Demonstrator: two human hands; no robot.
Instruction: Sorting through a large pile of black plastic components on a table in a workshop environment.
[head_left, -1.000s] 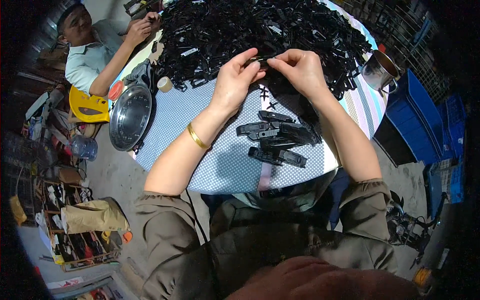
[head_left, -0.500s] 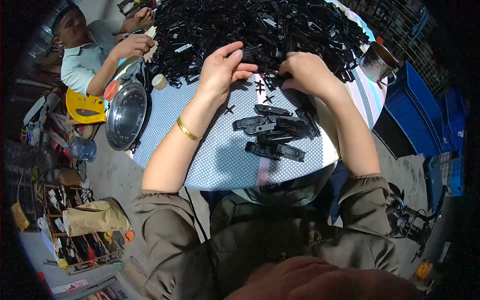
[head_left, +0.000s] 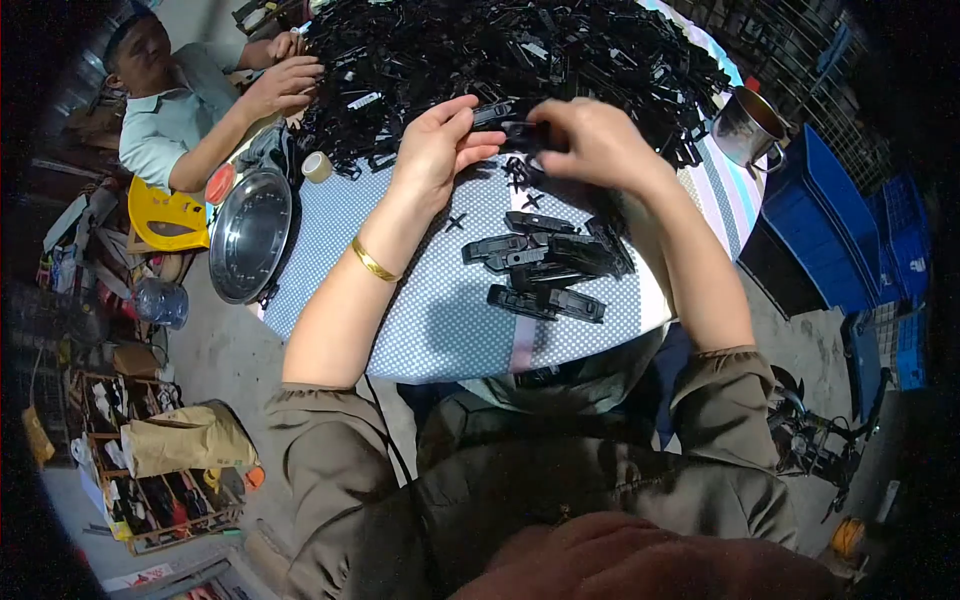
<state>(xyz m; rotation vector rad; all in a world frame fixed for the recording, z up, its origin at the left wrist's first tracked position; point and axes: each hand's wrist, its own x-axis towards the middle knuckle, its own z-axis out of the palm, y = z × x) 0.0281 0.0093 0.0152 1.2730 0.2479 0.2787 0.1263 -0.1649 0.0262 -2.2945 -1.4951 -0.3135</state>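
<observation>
My left hand, with a gold bangle on its wrist, grips a long black plastic part between thumb and fingers, in front of a large heap of similar parts. Close by on the right, my right hand has its fingers curled toward that part's right end. What it pinches is dark and blurs into the heap. Below the hands, small black cross-shaped pieces lie on the patterned tablecloth. Nearer to me rests a small pile of black plastic housings.
The heap of black parts covers the far table. A steel mug stands right, a clear-lidded round bowl and tape roll left. Another person sits far left. Blue crates stand beyond the right edge.
My right hand has lifted from the heap's near edge and turned toward my left hand. A black part now shows in my left fingers. The other person's hand has shifted slightly rightward and up.
</observation>
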